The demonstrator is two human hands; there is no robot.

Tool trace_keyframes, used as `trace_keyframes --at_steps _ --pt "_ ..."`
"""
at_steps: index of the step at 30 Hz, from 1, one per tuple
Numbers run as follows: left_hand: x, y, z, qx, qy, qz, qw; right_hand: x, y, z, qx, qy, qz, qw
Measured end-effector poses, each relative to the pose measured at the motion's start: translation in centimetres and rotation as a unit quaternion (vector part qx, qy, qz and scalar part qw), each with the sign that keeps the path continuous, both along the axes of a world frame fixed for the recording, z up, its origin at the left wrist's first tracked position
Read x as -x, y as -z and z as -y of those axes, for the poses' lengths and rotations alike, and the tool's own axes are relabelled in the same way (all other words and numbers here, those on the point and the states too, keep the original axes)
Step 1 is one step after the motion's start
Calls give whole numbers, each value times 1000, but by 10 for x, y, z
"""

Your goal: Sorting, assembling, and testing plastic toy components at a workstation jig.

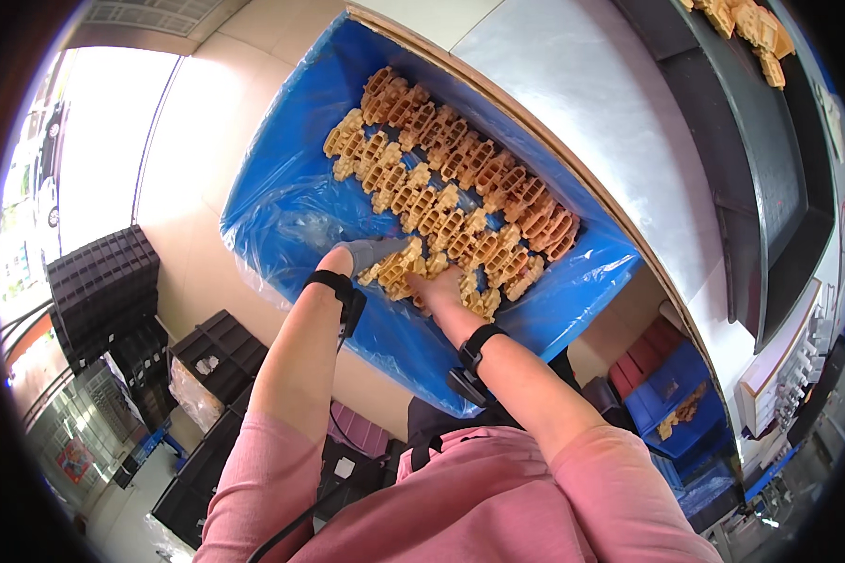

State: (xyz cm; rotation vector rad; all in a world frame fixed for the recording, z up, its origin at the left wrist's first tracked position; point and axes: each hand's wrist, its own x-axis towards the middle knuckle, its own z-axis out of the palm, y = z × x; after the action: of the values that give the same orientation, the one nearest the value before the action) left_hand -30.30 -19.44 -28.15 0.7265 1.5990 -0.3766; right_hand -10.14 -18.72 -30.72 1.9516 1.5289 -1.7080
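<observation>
My left hand (371, 253), in a grey glove, reaches into a large box lined with blue plastic film (296, 202). Its fingers lie along the upper side of a tan moulded part (396, 270) with open pockets, closed on it. From the right, my bare right hand (438, 287) grips the same part, its fingertips partly hidden. Rows of similar tan moulded parts (451, 223) stand closely packed in the box, both hands being at the near row. Browner parts (469, 159) make up the far row.
A grey worktop (573, 84) runs behind the box's cardboard edge. On it stands a dark tray (770, 169), with more tan parts (751, 26) at its far end. Black crates (103, 281) are stacked at left; a blue bin (667, 394) sits lower right.
</observation>
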Motion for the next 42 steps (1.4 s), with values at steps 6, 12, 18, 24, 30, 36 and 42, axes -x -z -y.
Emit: trace_keyframes --at_steps 6,12,18,24,30,36,42 --pt "-3 -4 -1 63 21 -7 998 17 -38 -34 198 -65 54 977" --pt "-21 -3 -10 72 37 -69 994 4 -54 -54 143 -249 99 953" --pt "-25 12 -2 46 13 -84 995 6 -53 -40 91 -254 134 954" --pt "-25 -7 -11 -11 53 -113 992 -5 -55 -45 45 -228 91 968" --pt "-27 -84 -15 -214 -69 -100 969 -27 -135 -95 97 -279 -191 936" --pt "-71 -255 -19 -378 -545 172 728 -70 -346 -251 55 -194 -361 911" --pt "-122 -296 10 -396 -621 77 672 -116 -343 -465 -573 -258 -62 775"
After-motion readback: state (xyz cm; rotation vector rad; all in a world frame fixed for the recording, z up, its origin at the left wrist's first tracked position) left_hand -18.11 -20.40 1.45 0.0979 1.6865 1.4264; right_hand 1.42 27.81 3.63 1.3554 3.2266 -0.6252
